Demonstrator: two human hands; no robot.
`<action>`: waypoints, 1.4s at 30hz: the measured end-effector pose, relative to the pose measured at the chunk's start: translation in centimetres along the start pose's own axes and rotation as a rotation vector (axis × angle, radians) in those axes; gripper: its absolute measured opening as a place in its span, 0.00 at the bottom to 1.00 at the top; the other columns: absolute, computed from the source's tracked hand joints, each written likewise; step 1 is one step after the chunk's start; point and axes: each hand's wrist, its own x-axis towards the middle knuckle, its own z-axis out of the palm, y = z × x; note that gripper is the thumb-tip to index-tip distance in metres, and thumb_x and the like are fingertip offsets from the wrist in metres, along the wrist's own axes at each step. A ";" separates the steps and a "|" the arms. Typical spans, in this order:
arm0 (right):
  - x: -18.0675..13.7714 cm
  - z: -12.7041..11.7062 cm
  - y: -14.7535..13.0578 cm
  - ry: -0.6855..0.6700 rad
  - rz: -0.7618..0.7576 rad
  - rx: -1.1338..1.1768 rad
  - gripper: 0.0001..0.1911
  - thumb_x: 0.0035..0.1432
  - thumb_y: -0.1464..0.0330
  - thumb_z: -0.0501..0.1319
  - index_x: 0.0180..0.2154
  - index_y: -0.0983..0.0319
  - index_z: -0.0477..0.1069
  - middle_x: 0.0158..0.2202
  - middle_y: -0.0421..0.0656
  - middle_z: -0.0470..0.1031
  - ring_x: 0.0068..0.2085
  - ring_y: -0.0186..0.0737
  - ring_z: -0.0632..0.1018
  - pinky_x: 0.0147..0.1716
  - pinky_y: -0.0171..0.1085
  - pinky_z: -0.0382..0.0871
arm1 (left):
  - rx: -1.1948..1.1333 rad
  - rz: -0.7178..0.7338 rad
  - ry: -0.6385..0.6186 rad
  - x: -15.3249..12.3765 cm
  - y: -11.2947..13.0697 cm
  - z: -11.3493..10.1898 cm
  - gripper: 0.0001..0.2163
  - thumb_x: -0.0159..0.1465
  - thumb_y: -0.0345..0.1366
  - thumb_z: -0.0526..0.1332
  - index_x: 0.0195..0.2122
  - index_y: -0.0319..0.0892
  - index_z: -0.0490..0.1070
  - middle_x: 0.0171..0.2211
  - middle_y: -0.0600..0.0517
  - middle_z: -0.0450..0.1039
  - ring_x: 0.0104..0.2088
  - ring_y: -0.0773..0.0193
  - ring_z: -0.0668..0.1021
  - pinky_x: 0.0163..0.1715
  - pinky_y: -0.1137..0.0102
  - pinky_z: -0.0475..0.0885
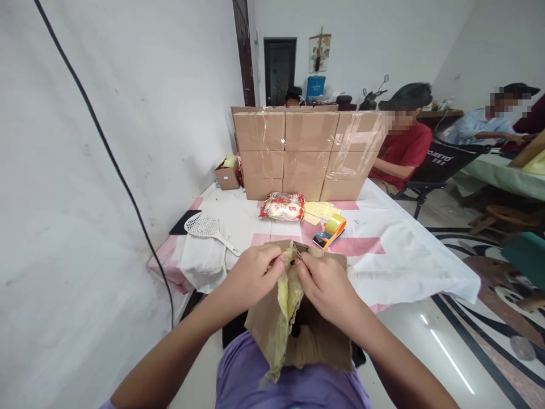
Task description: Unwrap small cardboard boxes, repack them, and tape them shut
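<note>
A torn brown cardboard box point(327, 346) rests in front of my purple shirt, at the near edge of the table. My left hand point(258, 272) is closed, thumb and fingers pinching the box's ragged top edge. Yellowish packing tape point(282, 301) hangs along that torn edge. Close beside it, my right hand point(327, 281) is closed on the facing cardboard edge. A dark gap shows between the two edges; the inside of the box is mostly hidden.
Beyond my hands lie a tape dispenser point(332, 230), a red-and-clear food packet point(283, 206) and a white slotted skimmer point(206, 226). Stacked taped cartons point(304, 156) stand behind them, and a small open carton point(227, 173) at left. A person in red point(409, 147) sits to the right.
</note>
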 end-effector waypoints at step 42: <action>0.4 3.3 1.7 0.056 0.278 0.655 0.18 0.69 0.54 0.49 0.32 0.60 0.64 0.21 0.38 0.71 0.19 0.35 0.72 0.21 0.33 0.62 | -0.674 -0.316 0.518 -1.0 -3.5 3.3 0.17 0.68 0.52 0.56 0.32 0.45 0.70 0.29 0.54 0.72 0.32 0.64 0.75 0.33 0.72 0.70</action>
